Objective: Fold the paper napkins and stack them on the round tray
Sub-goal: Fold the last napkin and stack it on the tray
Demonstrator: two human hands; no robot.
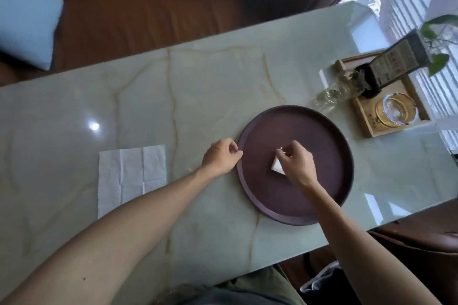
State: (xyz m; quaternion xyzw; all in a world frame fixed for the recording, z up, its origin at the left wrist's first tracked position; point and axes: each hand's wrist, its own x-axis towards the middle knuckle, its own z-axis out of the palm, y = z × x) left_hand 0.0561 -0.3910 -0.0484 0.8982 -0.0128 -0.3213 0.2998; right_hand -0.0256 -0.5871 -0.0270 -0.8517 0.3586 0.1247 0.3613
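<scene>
A round dark purple tray lies on the marble table. Near its middle sits a small folded white napkin, partly hidden under my right hand, whose fingertips pinch the napkin's top. My left hand hovers with loosely curled fingers at the tray's left rim and holds nothing. An unfolded white napkin, creased into squares, lies flat on the table to the left.
The pale marble table runs left to right. At the right stand a wooden tray with a glass ashtray, a dark box and a glass bottle. A brown sofa with a light blue cushion is behind.
</scene>
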